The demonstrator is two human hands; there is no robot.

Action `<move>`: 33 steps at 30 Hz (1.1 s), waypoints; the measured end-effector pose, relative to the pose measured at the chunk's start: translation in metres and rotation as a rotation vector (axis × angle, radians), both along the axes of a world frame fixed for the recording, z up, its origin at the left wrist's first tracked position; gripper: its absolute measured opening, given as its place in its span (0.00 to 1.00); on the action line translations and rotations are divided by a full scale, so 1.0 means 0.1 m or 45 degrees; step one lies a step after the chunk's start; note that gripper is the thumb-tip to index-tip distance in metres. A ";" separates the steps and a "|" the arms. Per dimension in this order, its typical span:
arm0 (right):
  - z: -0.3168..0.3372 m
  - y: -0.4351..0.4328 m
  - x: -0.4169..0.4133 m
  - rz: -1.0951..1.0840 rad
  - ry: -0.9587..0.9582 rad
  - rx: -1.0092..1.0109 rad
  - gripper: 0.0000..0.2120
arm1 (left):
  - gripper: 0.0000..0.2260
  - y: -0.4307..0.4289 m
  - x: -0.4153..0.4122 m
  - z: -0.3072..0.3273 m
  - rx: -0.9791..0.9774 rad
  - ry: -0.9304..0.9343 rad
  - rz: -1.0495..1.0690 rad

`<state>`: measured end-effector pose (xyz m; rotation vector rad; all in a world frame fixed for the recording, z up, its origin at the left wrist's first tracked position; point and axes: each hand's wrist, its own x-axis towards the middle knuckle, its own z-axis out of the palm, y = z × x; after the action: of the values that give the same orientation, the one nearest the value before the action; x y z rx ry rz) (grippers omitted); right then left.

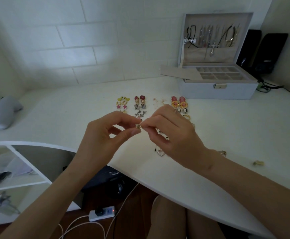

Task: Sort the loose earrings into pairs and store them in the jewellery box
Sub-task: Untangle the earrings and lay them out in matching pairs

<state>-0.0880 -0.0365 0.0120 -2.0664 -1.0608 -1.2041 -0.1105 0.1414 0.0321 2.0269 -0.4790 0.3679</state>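
Gold earring (138,126) at frame centre sits pinched between left hand (109,135) and right hand (172,135); holding it low over the counter (68,116) should guard against a drop.

The small earring (138,126) is seen as glossy gold-coloured metal. The table (71,109) is finished in smooth matt white. The jewellery box (201,92) is covered in a matt pale grey skin, with a shiny metal clasp (219,86) on its front and a beige cloth-like lining (194,54) inside. The wall tiles (89,37) are faintly glazed.
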 end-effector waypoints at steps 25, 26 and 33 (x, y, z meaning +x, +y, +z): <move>0.00 0.01 -0.03 0.032 -0.055 -0.022 0.03 | 0.07 0.02 -0.01 0.02 -0.171 0.160 -0.192; 0.00 0.01 -0.03 0.025 -0.063 -0.034 0.03 | 0.06 0.01 -0.02 0.02 -0.219 0.199 -0.214; -0.01 0.01 -0.03 -0.004 -0.084 -0.062 0.05 | 0.11 -0.02 -0.01 0.02 -0.344 0.381 -0.224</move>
<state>-0.0905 -0.0360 0.0113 -2.0788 -1.1278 -1.2678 -0.1117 0.1391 0.0346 1.7252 -0.3937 0.0172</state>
